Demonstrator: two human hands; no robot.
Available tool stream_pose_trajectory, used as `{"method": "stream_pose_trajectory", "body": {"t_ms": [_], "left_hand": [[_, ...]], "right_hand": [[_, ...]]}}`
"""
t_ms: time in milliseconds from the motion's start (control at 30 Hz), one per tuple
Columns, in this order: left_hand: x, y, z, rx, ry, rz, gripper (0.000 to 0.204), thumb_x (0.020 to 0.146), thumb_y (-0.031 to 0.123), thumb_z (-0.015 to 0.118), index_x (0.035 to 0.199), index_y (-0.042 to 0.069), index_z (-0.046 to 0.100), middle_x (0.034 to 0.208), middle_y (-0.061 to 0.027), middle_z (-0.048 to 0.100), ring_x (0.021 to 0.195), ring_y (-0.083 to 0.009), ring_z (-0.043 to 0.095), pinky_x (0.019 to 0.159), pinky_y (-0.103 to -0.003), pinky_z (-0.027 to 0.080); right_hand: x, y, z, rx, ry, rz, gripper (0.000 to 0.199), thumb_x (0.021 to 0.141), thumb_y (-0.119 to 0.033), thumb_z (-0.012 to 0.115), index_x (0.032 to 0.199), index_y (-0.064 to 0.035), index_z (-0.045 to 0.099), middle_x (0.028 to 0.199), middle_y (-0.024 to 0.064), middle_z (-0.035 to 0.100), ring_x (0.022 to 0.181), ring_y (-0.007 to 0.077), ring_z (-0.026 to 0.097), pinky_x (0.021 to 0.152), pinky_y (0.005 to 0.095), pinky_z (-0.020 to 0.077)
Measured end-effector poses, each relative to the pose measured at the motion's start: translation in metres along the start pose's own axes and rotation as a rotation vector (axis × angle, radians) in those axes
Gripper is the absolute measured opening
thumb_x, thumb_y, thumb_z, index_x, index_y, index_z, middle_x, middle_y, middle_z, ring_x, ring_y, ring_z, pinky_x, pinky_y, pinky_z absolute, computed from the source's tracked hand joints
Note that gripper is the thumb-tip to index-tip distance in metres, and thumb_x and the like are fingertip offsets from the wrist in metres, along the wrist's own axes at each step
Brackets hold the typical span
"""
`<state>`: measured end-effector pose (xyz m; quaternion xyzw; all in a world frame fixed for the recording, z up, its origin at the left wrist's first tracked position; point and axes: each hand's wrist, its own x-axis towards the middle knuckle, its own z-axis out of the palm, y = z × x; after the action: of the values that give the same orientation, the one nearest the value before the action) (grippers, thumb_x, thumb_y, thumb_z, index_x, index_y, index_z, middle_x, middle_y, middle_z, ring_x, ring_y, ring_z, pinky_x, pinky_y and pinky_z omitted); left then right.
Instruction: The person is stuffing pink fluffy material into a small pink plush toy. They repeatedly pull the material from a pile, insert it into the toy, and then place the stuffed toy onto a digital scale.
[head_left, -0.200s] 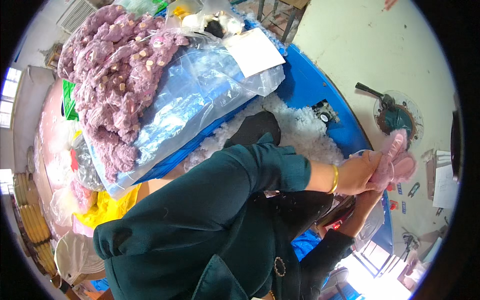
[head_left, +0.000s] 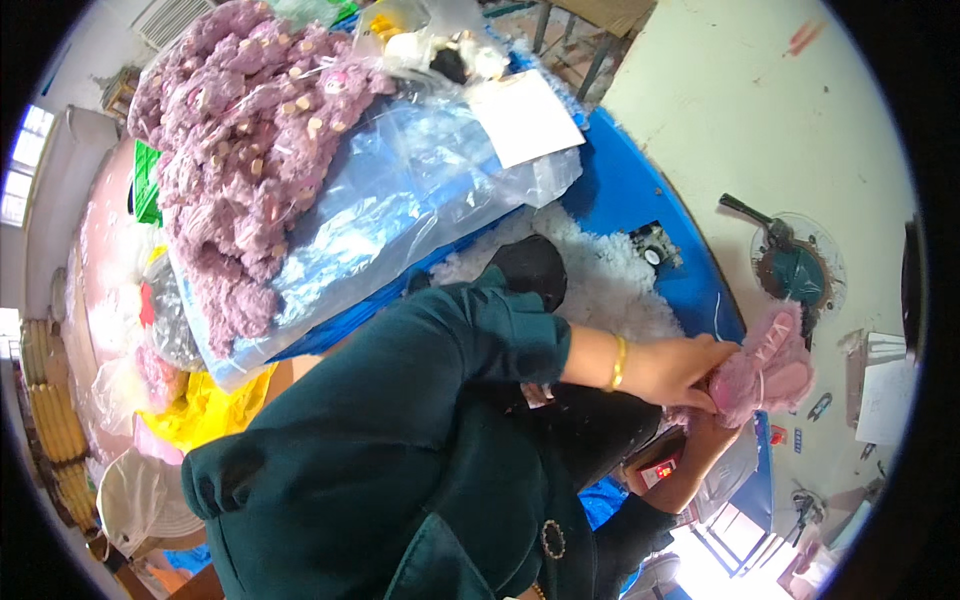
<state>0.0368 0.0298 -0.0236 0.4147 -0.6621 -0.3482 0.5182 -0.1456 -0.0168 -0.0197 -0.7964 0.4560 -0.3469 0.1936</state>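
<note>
At the right, the pink toy (head_left: 768, 368) is grasped by the left hand (head_left: 678, 368) from its left side; the right hand (head_left: 712, 432) is pressed against it from below, its grip hidden.

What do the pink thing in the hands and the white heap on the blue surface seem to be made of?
The pink toy, held in both hands, looks like fuzzy plush fabric: its surface is soft, matte and hairy. The white heap looks like loose fibre stuffing, perhaps polyester: fluffy clumps with ragged edges. The blue surface under it looks smooth and slightly glossy, maybe plastic or painted metal.
</note>
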Motion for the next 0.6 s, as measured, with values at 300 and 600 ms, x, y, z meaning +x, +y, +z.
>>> {"method": "stream_pose_trajectory", "body": {"t_ms": [300,600], "left_hand": [[-0.192,-0.094,-0.249,1.485,0.787,-0.650,0.050,0.078,0.038,0.068,0.106,-0.002,0.057,0.103,-0.0211,0.059,0.097,-0.0373,0.058,0.086,-0.043,0.047],[-0.342,-0.066,-0.363,1.067,0.721,-1.229,0.043,0.077,0.036,0.068,0.093,-0.003,0.064,0.092,-0.0202,0.067,0.086,-0.0292,0.066,0.076,-0.038,0.051]], "right_hand": [[-0.096,0.012,-0.054,-0.447,-0.147,0.158,0.064,0.076,-0.026,0.073,0.130,-0.0035,0.048,0.128,0.0157,0.053,0.117,0.0292,0.051,0.101,0.0405,0.0378],[-0.133,0.029,-0.123,-0.148,-0.627,0.555,0.032,0.085,-0.021,0.061,0.112,-0.0036,0.062,0.102,0.0140,0.066,0.095,0.0253,0.064,0.080,0.0367,0.0495]]}}
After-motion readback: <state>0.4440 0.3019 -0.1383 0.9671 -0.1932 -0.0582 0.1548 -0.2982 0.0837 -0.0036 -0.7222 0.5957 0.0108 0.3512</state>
